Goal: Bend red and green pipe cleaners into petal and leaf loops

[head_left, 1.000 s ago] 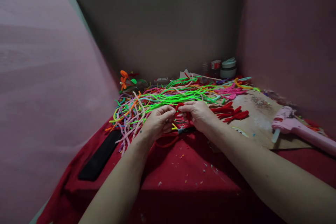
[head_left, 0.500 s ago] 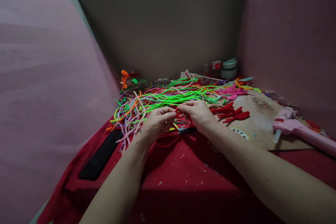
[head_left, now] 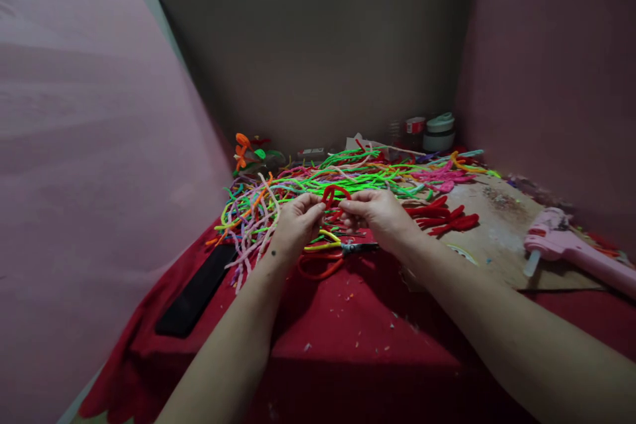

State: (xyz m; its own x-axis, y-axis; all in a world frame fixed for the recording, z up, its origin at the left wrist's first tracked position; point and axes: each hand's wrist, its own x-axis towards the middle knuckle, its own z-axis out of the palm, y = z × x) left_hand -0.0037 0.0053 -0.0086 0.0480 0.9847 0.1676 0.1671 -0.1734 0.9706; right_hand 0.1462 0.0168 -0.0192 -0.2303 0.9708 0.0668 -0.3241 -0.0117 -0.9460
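Head view: over the red cloth (head_left: 348, 324), the left hand (head_left: 295, 224) and right hand (head_left: 381, 215) each pinch a red pipe cleaner (head_left: 332, 194), looped just above the scissors (head_left: 348, 248); beyond, a bright pipe-cleaner pile (head_left: 358, 172).

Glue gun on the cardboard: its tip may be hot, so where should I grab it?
Take the glue gun by its long pink part, from above on the right. It lies flat on the cardboard with a pale stub, likely the tip, at its left end, so the long end keeps fingers clear of it.
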